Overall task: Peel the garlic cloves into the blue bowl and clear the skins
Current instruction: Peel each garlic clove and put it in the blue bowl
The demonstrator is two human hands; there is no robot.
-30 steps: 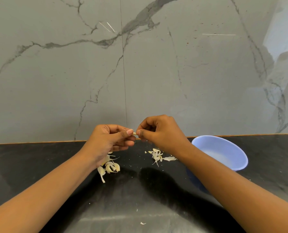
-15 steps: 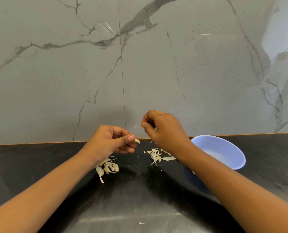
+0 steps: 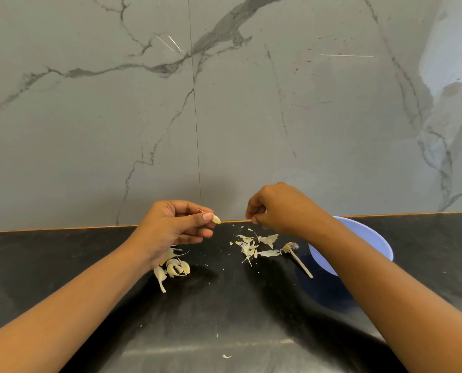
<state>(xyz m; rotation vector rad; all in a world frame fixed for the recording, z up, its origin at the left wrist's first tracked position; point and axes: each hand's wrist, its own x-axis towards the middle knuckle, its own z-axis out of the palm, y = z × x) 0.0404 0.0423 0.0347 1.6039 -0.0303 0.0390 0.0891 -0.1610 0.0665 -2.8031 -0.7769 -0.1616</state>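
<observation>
Left hand (image 3: 176,227) pinches the clove (image 3: 217,219) betw. thumb & forefinger, its tip pointing right at the right hand (image 3: 278,211) — fingers curled, can't tell if on a skin scrap — w/ the blue bowl (image 3: 377,238) just beyond that hand's wrist, nearer it.

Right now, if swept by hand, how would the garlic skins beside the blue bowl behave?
The garlic skins look thin and curled, so probably light and floppy. Tiny flakes lie scattered on the counter, so a sweep would likely leave bits behind.

The right hand (image 3: 278,208) has drawn away from the clove (image 3: 217,219).
</observation>
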